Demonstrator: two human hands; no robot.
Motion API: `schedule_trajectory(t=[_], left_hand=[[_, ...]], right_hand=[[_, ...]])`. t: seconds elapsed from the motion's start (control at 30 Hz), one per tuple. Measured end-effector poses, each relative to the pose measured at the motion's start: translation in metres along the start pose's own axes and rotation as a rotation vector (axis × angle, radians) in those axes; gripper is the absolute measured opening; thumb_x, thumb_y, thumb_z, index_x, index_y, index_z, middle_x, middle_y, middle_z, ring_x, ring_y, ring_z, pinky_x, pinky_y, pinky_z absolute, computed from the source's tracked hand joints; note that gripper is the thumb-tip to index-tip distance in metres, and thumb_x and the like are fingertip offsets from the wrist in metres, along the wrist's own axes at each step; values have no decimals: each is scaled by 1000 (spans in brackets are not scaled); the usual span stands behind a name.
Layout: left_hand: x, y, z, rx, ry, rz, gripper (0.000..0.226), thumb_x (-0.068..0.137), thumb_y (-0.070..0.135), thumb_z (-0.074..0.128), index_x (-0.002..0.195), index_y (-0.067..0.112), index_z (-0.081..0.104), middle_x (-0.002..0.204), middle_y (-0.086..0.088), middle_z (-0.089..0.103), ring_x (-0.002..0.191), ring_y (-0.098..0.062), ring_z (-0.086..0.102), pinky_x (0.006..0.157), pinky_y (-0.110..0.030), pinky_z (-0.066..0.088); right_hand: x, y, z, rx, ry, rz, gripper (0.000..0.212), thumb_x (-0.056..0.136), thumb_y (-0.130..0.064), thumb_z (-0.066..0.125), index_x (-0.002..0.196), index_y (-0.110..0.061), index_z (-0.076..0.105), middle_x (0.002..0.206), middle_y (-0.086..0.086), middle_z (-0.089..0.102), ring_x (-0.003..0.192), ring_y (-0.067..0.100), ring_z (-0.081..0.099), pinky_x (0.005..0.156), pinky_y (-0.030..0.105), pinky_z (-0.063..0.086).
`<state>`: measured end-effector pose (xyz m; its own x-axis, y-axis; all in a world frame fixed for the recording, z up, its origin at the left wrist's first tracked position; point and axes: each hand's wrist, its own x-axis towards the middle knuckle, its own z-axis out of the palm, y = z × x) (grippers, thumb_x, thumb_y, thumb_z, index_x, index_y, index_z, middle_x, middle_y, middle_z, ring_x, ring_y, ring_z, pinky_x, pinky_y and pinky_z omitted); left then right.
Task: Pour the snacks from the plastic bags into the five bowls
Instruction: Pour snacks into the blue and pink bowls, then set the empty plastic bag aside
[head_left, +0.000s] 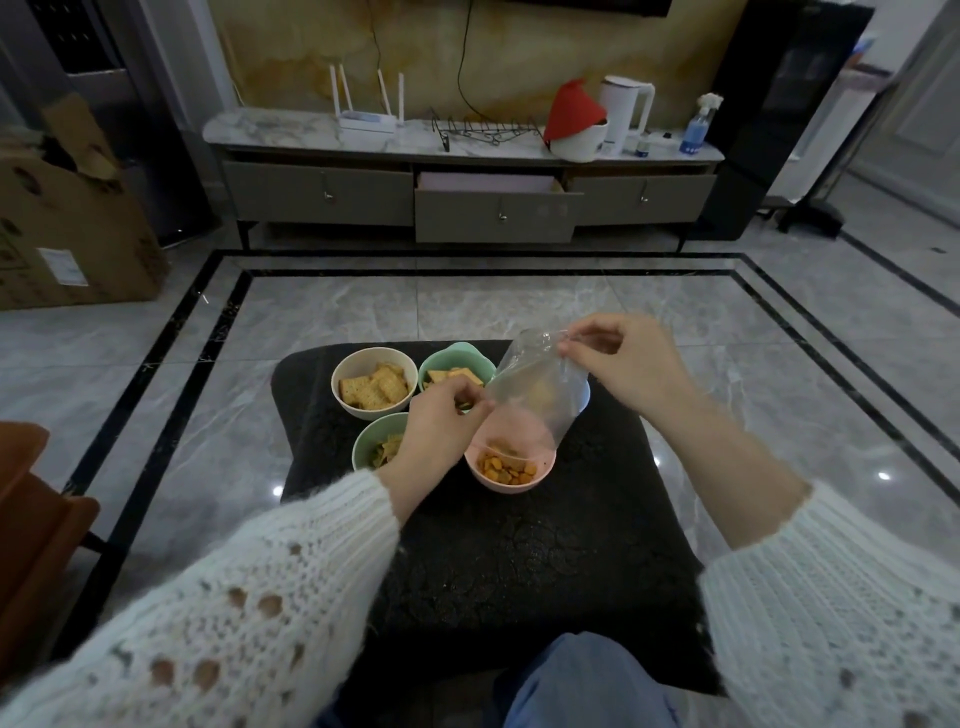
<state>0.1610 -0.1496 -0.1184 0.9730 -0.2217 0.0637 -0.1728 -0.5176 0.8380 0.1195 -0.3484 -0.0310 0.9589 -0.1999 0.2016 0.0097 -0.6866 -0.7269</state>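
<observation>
A clear plastic bag (535, 395) is held upside down over a pink bowl (511, 480), its mouth just above the small orange snacks in that bowl. My right hand (618, 358) pinches the bag's upper end. My left hand (441, 421) grips the bag's left side near the mouth. A cream bowl (374, 384) holds square crackers. Behind my left hand, a green bowl (454, 366) also holds crackers. Another green bowl (376, 441) with chips sits under my left wrist. A blue bowl (585, 397) is mostly hidden behind the bag.
The bowls stand at the far end of a black cushioned stool (493, 561) on a grey marble floor. A TV cabinet (467, 182) with an open middle drawer stands behind. A cardboard box (67, 228) is at the left, and a brown chair (31, 509) is near my left arm.
</observation>
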Motion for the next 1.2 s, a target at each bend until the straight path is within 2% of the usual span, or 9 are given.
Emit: schedule_trajectory(t=[0.1, 0.17, 0.37, 0.57, 0.7, 0.83, 0.93, 1.03, 1.2], left_hand=[[-1, -1, -1, -51, 2, -19, 12, 89, 24, 67, 79, 24, 60, 79, 3, 66, 65, -13, 65, 75, -39, 57], [-1, -2, -1, -80, -8, -27, 13, 89, 24, 67, 79, 24, 59, 78, 1, 67, 61, -13, 66, 73, -45, 58], [-3, 4, -3, -33, 73, 88, 8, 91, 23, 64, 85, 18, 61, 80, 6, 66, 70, -15, 66, 70, -43, 57], [11, 16, -5, -28, 124, 80, 4, 91, 19, 63, 89, 16, 63, 80, 5, 67, 77, -13, 65, 77, -41, 56], [24, 31, -18, -85, 131, 89, 1, 93, 22, 62, 92, 22, 62, 87, 4, 68, 79, -14, 68, 78, -37, 59], [39, 47, -35, -105, 180, 181, 3, 92, 21, 62, 90, 23, 61, 88, 4, 68, 83, -15, 67, 82, -42, 58], [41, 58, -52, -101, 246, 234, 2, 93, 19, 62, 91, 18, 61, 93, 6, 68, 87, -6, 66, 82, -32, 58], [33, 63, -76, -54, 328, 309, 2, 93, 18, 62, 94, 17, 62, 106, 6, 68, 91, 0, 63, 79, -13, 53], [7, 59, -123, 80, 428, 382, 3, 93, 19, 62, 93, 17, 63, 101, 3, 68, 89, -3, 63, 76, -6, 47]], right_hand=[[-8, 8, 3, -91, -90, 15, 58, 80, -48, 78, 132, -30, 61, 112, -19, 60, 101, 0, 57, 86, 22, 49], [-13, 18, 8, -132, -94, 28, 69, 76, -47, 81, 138, -31, 56, 117, -15, 60, 98, 0, 57, 88, 25, 50], [-16, 21, 3, -9, 194, -49, 25, 83, -26, 79, 107, -25, 70, 82, -15, 64, 70, -9, 57, 68, 5, 45], [-10, 23, 5, -115, 139, -103, 9, 86, -27, 77, 94, -24, 74, 76, -15, 63, 66, -1, 51, 65, 16, 40], [5, 13, -13, -129, 172, -88, 7, 86, -34, 75, 87, -28, 72, 73, -18, 60, 64, -2, 51, 64, 20, 43], [17, -1, -23, -14, 221, -104, 6, 87, -30, 76, 86, -24, 75, 80, -5, 70, 67, 7, 56, 68, 25, 47], [18, -12, -21, 174, 228, -81, 13, 86, -26, 77, 78, -33, 70, 76, -11, 70, 69, 9, 63, 71, 25, 51], [15, -21, -10, 270, 205, -57, 8, 87, -25, 76, 82, -28, 71, 81, 2, 75, 73, 14, 71, 68, 23, 55], [3, -48, 17, 511, 97, -23, 4, 91, -23, 73, 88, -22, 74, 80, -1, 77, 78, 11, 74, 67, 23, 57]])
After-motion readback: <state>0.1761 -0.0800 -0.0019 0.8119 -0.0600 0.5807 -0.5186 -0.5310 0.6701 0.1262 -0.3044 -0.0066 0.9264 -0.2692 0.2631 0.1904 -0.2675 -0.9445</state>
